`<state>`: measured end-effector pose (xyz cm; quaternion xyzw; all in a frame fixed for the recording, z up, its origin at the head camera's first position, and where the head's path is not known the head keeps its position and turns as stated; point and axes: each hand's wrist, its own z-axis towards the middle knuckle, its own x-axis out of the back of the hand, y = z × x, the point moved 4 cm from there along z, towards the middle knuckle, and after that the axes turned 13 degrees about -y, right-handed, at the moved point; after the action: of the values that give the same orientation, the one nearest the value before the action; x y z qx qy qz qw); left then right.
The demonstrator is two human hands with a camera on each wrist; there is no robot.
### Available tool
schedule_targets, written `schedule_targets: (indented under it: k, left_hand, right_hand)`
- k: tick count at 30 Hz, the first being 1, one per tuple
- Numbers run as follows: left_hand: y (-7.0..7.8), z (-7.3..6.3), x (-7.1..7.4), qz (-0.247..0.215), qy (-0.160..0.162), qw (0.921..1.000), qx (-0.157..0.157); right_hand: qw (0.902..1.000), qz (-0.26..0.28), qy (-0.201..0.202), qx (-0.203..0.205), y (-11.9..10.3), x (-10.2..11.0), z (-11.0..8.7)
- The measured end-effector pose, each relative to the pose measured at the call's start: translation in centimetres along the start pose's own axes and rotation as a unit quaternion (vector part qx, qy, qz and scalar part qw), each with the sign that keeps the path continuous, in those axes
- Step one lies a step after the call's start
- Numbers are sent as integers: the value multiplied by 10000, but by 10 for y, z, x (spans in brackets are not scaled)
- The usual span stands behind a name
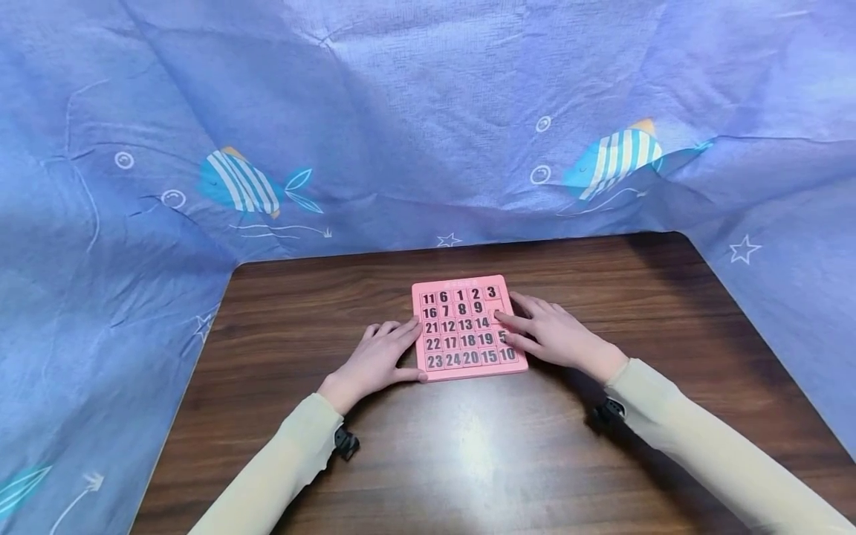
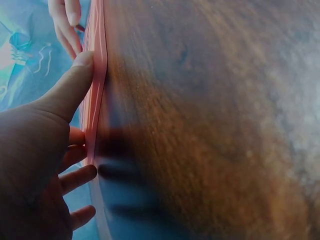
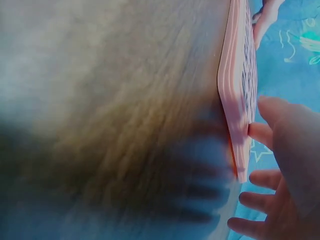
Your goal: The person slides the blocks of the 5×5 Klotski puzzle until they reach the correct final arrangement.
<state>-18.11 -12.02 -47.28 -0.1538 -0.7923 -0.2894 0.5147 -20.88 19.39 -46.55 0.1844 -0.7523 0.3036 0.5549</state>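
Note:
A pink sliding number puzzle (image 1: 466,339) lies flat on the table, its tiles marked in black numerals. My left hand (image 1: 374,362) rests at the puzzle's left side, with the thumb on the near-left corner and the fingertips along the left edge. In the left wrist view that thumb lies straight against the pink side. My right hand (image 1: 558,334) reaches over the right edge. Its index fingertip touches a tile in the right column, in the second row from the top, and covers most of its numeral. The thumb overlaps the tile marked 5, and the right end of the middle row is hidden.
The dark wood table (image 1: 321,297) has a far edge beyond the puzzle. A blue cloth (image 1: 428,111) printed with fish and stars hangs behind and at both sides. Small black devices are strapped under both wrists, by the pale sleeves.

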Motion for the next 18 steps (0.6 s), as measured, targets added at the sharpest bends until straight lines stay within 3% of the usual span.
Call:
schedule_targets:
  k: [8,18]
  left_hand:
    - [0,1,3,-60,-37,10000,10]
    - [2,-1,2,46,-76,10000,40]
  right_hand:
    - [9998,70,-71,-165,8,1,13]
    - [9950,-471,399,784,-14,-1,-20]
